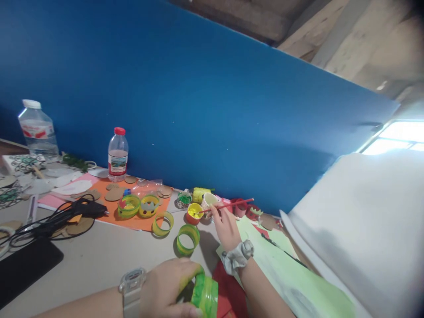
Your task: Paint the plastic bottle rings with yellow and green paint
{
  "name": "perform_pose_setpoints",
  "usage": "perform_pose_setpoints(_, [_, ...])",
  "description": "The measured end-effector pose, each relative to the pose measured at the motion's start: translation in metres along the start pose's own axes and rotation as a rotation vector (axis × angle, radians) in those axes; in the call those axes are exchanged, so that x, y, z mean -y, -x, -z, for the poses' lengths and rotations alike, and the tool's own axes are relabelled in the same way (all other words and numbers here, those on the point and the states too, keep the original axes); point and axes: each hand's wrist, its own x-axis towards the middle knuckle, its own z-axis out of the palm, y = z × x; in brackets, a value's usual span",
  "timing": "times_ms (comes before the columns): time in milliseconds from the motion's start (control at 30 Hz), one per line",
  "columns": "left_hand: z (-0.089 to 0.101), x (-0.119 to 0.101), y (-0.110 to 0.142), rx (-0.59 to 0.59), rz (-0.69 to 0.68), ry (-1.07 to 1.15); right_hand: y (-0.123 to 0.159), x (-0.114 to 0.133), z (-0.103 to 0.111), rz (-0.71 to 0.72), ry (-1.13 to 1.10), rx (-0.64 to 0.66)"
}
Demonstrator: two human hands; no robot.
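My left hand (pixel 168 287), with a watch on its wrist, is closed around a green-and-yellow painted ring (pixel 208 295) at the bottom of the view. Green paint shows on the thumb side of that hand. My right hand (pixel 225 225), a grey scrunchie at its wrist, pinches a red-handled paintbrush (pixel 235 202). The brush's tip end reaches into a small cup of yellow paint (pixel 194 213). Between my hands and the cup stand a green ring (pixel 187 240) and a yellow-green ring (pixel 162 223).
Behind are a cup with green contents (pixel 184 199) and a white cup (pixel 209 200). Two decorated rings sit on orange paper (pixel 132 224). Left are a phone (pixel 31 269), black cable (pixel 73 211) and two bottles. Light green paper (pixel 281 274) lies right; a blue partition (pixel 185 97) rises behind.
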Motion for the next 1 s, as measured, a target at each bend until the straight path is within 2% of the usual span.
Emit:
perform_pose_setpoints(200, [-0.002,0.002,0.000,0.031,0.002,0.008,-0.001,0.003,0.004,0.014,-0.016,-0.022])
perform_pose_setpoints(533, [-0.004,0.006,0.003,0.006,0.007,0.005,-0.001,0.032,0.041,0.026,-0.111,-0.143])
perform_pose_setpoints(700, [-0.003,0.007,0.002,-0.011,0.089,0.018,0.003,0.035,0.035,0.024,-0.075,-0.129])
perform_pose_setpoints(867, [-0.002,0.007,0.004,-0.027,0.222,-0.020,0.000,0.021,0.021,-0.009,-0.019,-0.113])
perform_pose_setpoints(1000, [-0.004,0.007,0.006,-0.025,0.200,-0.035,-0.002,0.015,0.020,-0.003,0.011,-0.091])
